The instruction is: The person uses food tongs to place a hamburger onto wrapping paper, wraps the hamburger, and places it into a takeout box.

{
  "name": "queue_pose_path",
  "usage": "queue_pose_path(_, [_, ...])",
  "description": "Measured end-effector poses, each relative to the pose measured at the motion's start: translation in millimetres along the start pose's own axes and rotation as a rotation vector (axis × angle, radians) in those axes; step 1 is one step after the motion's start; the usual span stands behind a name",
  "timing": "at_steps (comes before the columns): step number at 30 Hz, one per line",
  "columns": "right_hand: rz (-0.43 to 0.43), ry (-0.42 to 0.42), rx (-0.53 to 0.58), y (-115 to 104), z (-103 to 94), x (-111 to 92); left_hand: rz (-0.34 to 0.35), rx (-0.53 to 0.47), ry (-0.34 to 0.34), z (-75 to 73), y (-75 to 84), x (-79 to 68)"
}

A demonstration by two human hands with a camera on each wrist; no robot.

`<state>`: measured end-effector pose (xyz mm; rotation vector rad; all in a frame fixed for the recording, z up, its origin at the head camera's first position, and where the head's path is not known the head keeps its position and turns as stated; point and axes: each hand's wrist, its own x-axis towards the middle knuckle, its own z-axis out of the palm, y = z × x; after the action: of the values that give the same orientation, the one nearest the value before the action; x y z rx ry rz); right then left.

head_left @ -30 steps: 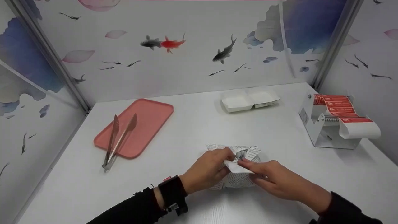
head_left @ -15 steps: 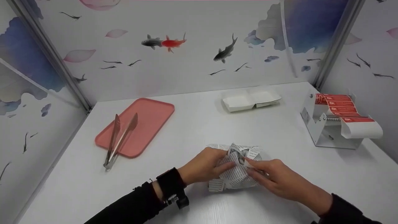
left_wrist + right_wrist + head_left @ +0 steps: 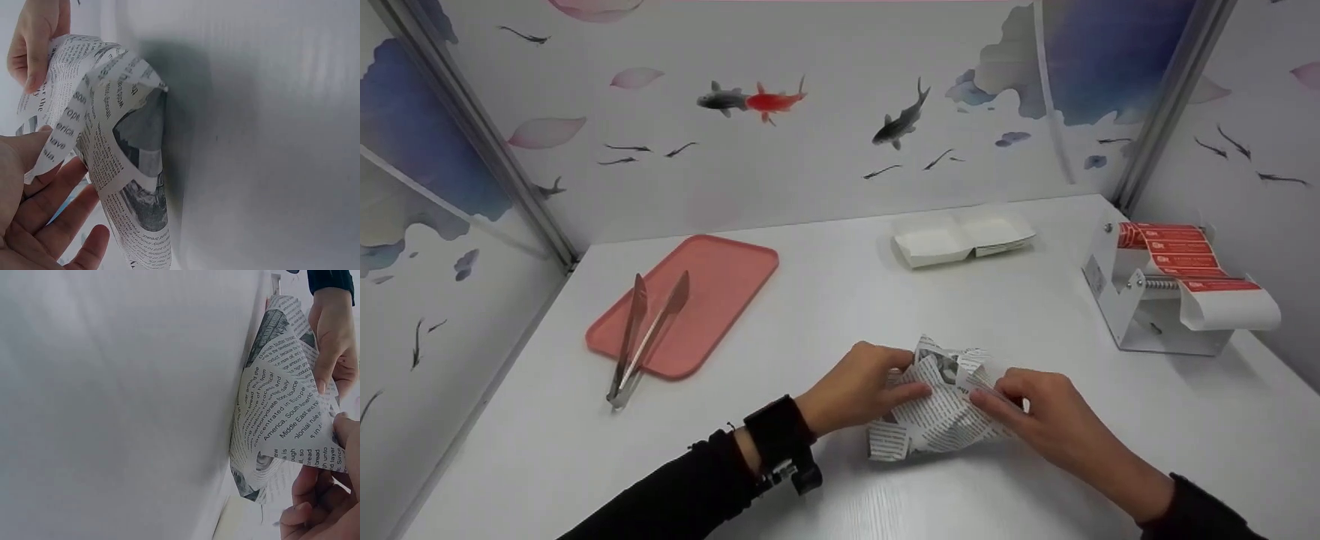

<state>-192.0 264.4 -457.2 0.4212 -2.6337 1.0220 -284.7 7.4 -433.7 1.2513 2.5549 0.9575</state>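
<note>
A packet of newsprint-patterned wrapping paper [image 3: 941, 416] lies on the table before me, its flaps folded over; what it wraps is hidden. At its left side my left hand [image 3: 855, 390] holds the paper, thumb on top and fingers behind. Seen from the left wrist, that hand's fingers [image 3: 62, 197] spread beneath a folded strip under the thumb. My right hand [image 3: 1054, 412] pinches a flap at the packet's right side. In the right wrist view the pointed corner of the paper [image 3: 281, 410] sits between the right thumb and curled fingers [image 3: 315, 495].
A pink tray [image 3: 727, 300] stands at the left with metal tongs [image 3: 634, 360] lying across it. Toward the back is an open white paper box [image 3: 934, 244]. A label dispenser [image 3: 1170, 300] with a red-and-white label roll stands at the right.
The pale flap between my hands has turned over, showing print, and now lies across the packet. My right hand has drawn its edge rightward. The left hand stays at the left side.
</note>
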Motion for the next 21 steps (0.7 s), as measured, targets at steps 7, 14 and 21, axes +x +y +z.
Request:
queue_pose_path(7, [0.088,-0.058,0.084,9.4,-3.6,-3.5,-0.056,-0.077,-0.009,-1.8,0.0,1.1])
queue_pose_path(14, [0.168,-0.247,0.180,16.5,-13.3,-4.0,-0.105,-0.136,-0.015,-2.7,0.2,1.3])
queue_pose_path(21, [0.187,-0.388,0.265,24.2,-14.4,-0.1,-0.098,-0.121,-0.045,-3.4,0.3,2.3])
